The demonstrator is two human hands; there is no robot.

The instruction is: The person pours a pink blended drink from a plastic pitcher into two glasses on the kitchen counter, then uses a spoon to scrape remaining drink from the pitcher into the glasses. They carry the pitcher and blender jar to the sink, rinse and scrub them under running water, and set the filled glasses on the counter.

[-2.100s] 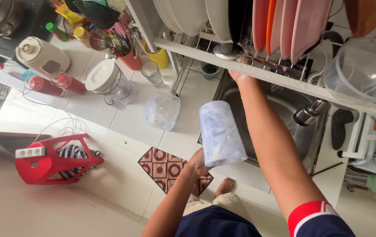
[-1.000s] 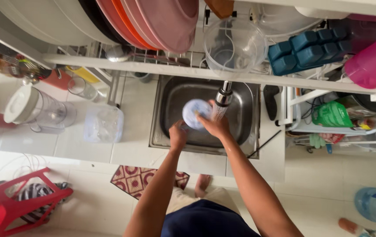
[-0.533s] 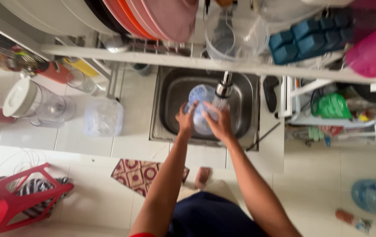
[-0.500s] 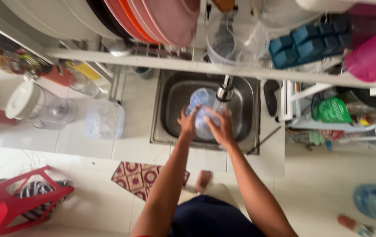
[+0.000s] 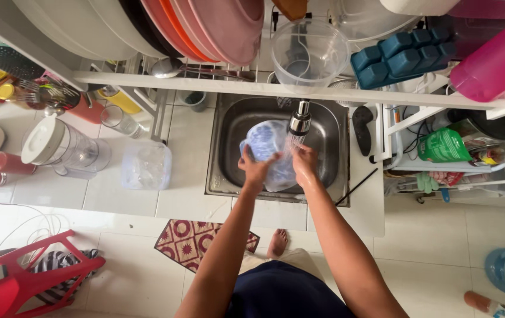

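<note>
Now both arms reach out over the sink (image 5: 229, 126). The left hand (image 5: 255, 169) and the right hand (image 5: 304, 165) wrap their fingers around a see-through blue cup (image 5: 269, 152), one on each side. It sits under the tap (image 5: 299, 118), above the sink bowl.

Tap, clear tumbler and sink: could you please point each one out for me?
tap (image 5: 300, 121), head view, on its metal spout.
clear tumbler (image 5: 267, 144), head view, on its upper side wall.
sink (image 5: 234, 171), head view, on its left inner wall.
</note>
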